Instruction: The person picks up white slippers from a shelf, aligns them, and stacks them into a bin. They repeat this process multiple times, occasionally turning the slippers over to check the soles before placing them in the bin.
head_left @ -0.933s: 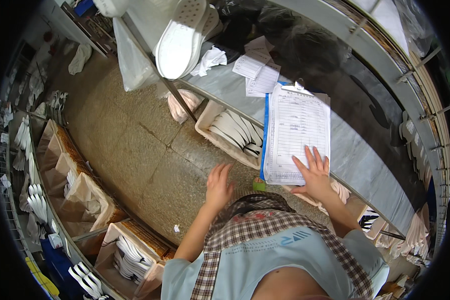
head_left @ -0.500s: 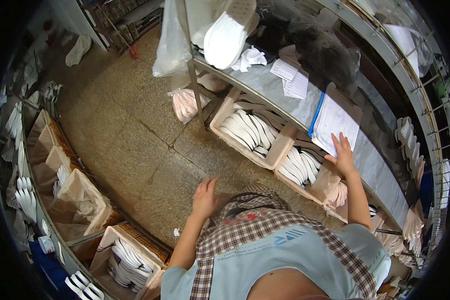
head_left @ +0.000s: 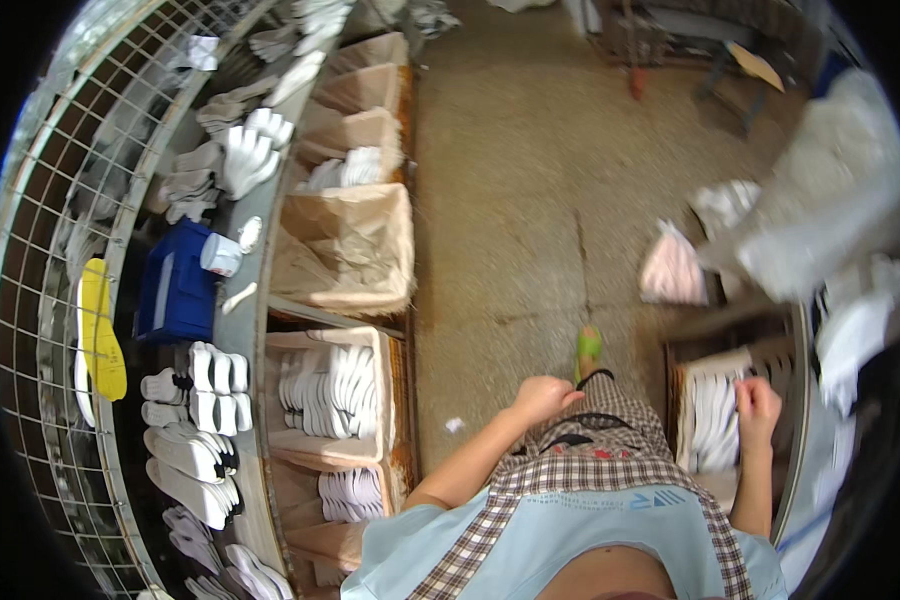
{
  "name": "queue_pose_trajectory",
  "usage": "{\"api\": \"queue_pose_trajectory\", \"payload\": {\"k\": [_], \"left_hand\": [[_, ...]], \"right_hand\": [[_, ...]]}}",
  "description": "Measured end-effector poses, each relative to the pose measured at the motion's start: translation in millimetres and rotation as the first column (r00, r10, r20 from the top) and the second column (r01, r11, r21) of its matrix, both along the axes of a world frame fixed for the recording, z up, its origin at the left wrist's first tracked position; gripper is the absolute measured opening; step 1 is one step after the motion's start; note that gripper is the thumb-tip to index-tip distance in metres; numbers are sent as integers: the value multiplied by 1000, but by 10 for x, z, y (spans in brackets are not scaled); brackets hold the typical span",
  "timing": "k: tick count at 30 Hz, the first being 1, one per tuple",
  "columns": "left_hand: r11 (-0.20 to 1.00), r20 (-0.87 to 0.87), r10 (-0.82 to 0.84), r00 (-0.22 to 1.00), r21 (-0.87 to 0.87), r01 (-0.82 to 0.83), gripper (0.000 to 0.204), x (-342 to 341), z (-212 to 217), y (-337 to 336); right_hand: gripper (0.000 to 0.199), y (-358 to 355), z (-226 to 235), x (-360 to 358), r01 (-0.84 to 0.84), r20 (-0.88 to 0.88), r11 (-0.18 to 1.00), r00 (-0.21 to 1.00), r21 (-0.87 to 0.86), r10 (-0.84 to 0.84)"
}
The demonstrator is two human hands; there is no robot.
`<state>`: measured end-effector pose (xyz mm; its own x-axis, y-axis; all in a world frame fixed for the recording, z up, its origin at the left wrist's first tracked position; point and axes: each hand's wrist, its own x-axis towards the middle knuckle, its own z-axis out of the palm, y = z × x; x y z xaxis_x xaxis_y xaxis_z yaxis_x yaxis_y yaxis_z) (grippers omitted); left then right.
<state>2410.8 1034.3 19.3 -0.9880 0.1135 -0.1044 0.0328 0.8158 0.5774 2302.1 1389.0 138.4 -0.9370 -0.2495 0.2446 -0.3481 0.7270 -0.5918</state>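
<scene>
My left hand (head_left: 548,399) is loosely closed in front of the checked apron (head_left: 570,492), with nothing visible in it. My right hand (head_left: 758,400) has its fingers curled in, and no held thing shows. Below it, a cloth-lined bin (head_left: 682,380) holds white shoe soles (head_left: 712,425) stacked on edge. Whether the right hand touches them I cannot tell, but it looks held above. One of my feet, in a green shoe (head_left: 589,345), steps forward on the floor.
Along the left, lined baskets (head_left: 398,390) hold white soles under a shelf (head_left: 260,400) with a blue bin (head_left: 178,285), a white cup (head_left: 220,256) and a yellow insole (head_left: 102,330). A pink-filled bag (head_left: 672,268) lies on the floor ahead; plastic sheeting (head_left: 820,190) hangs at right.
I have turned left, bringing the left-hand shelf fully into view. My right hand has left the papers on the table and closed. My left hand has curled shut.
</scene>
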Motion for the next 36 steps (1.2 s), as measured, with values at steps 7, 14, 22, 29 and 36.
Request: {"api": "queue_pose_trajectory", "payload": {"k": [7, 14, 22, 29, 36], "left_hand": [[942, 92, 308, 947, -167, -290, 41, -1096, 237, -1100], [818, 159, 576, 802, -124, -562, 28, -1824, 105, -2128], [788, 200, 614, 764, -100, -607, 64, -3333, -77, -4191], [873, -21, 485, 874, 66, -483, 56, -5319, 441, -5851], [749, -10, 626, 780, 288, -597, 56, -7206, 576, -7313]], "right_hand": [[7, -1832, -175, -2098, -362, -79, 917, 932, -166, 353], [51, -3814, -150, -3600, -855, 114, 505, 517, 119, 849], [44, -6086, -171, -5047, -942, 222, 248, 298, 226, 928], [41, -7416, -12, -6555, -926, 190, 371, 376, 63, 907], [30, -8756, -532, -8373, -750, 531, 578, 362, -323, 766]]}}
